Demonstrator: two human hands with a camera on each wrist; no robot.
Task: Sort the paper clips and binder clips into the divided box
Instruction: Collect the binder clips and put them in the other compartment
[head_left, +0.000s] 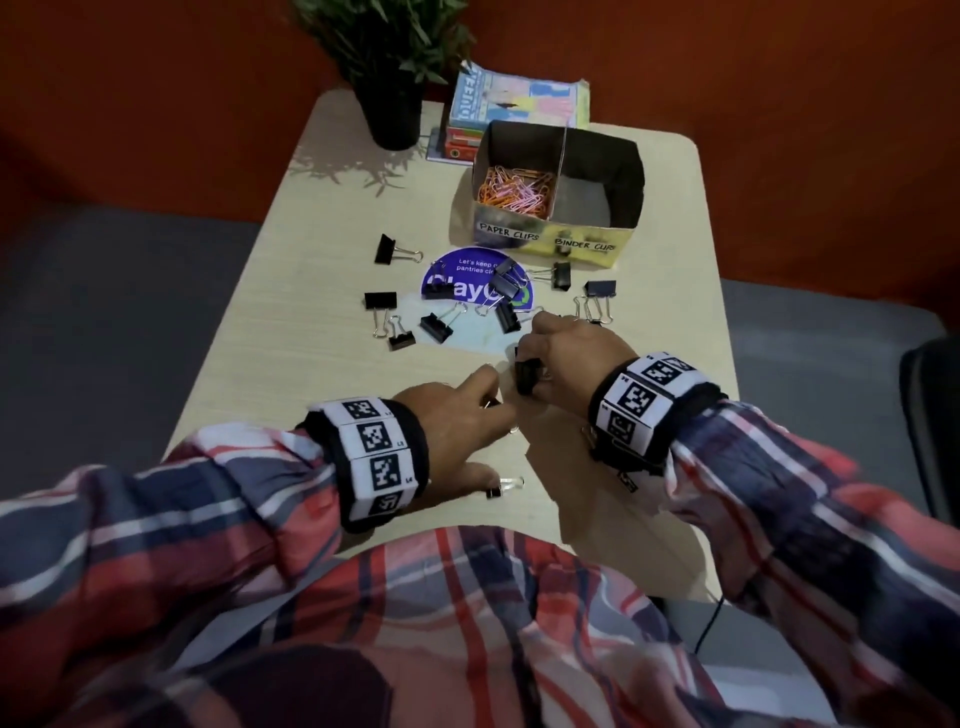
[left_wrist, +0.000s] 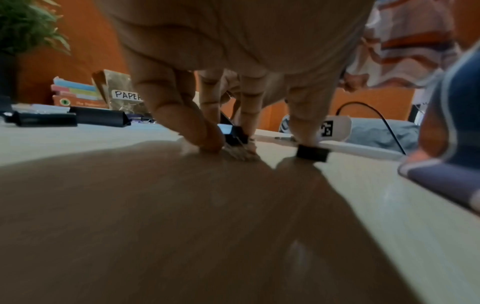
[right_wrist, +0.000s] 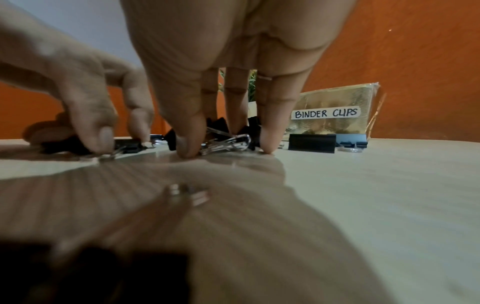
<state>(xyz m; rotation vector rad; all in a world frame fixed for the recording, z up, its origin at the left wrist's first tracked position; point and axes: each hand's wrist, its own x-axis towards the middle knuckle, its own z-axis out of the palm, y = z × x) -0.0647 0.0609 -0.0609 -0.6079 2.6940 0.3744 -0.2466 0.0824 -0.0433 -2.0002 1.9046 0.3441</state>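
The divided box (head_left: 592, 241) stands far right of centre, labelled PAPER CLIPS and BINDER CLIPS. Pink and orange paper clips (head_left: 517, 189) fill its left half; the right half looks bare. Several black binder clips (head_left: 387, 249) lie scattered before it. My right hand (head_left: 530, 364) pinches a black binder clip (head_left: 525, 376). In the right wrist view its fingertips (right_wrist: 187, 146) close on silver-handled clips (right_wrist: 226, 142). My left hand (head_left: 493, 397) pinches a small black clip (left_wrist: 233, 133) on the table, and its little finger touches another (left_wrist: 311, 153).
A potted plant (head_left: 389, 78) and a stack of books (head_left: 519, 104) stand at the table's far edge. A round blue sticker (head_left: 467, 280) lies under some clips. A small clip (head_left: 501, 488) lies near my left wrist. A chair edge (head_left: 930, 426) is at right.
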